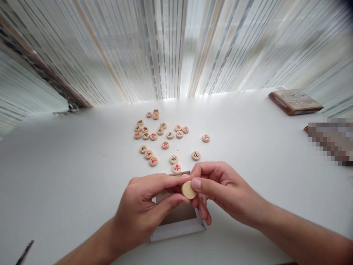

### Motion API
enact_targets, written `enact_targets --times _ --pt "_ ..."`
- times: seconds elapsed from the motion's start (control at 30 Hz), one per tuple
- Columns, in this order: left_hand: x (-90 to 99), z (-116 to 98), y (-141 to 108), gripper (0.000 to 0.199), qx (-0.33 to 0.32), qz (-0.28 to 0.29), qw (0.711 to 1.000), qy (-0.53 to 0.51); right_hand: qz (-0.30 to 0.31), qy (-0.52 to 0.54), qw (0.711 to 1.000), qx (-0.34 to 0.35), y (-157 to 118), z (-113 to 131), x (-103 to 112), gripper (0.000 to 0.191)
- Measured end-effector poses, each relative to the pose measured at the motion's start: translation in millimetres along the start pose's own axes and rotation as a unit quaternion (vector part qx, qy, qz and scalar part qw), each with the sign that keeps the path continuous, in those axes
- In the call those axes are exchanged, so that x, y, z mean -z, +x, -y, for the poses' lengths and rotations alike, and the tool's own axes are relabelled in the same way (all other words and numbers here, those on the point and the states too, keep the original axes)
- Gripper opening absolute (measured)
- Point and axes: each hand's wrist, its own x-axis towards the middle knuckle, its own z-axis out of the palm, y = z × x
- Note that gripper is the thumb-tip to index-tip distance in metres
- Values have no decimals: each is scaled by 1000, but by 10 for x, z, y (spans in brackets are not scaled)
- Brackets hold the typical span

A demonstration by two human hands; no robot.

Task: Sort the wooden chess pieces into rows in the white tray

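Observation:
A round wooden Chinese chess piece (188, 190), its blank pale side toward me, is held between my two hands. My left hand (143, 202) pinches it from the left with thumb and fingers. From the right, my right hand (226, 189) grips the same piece, its thumb pressed on the upper edge. Part of another pale piece (185, 176) peeks out behind the fingers; whether it is held I cannot tell. Directly below my hands is an open shallow box (178, 231) with white walls and a greyish inside, partly hidden by the hands.
Several chess pieces (165, 145) with red or black characters lie scattered beyond the box. A brown printed box (296, 101) lies at the back right, near a pixelated object (331, 141). A dark thin stick (24, 253) is at lower left. Striped curtains (171, 48) hang behind the white table (82, 165).

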Motion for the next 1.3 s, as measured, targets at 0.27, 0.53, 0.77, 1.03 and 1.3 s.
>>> enact_targets --times 0.27,0.53,0.77,1.03,1.3 --pt "-21 9 -17 35 -27 -2 1000 17 -3 -16 1000 -8 -15 -27 -14 35" --pt "-19 28 -36 42 -32 -7 999 23 10 4 1000 7 -17 15 -22 32" --pt "-2 19 -27 39 -36 -16 998 41 3 28 1000 -3 -15 -7 -3 40" --pt "17 18 -45 43 -7 -8 1000 9 15 29 999 2 -28 17 -16 35" --pt "-11 32 -22 33 50 -20 991 -119 -60 -236 941 235 -51 -27 9 20"
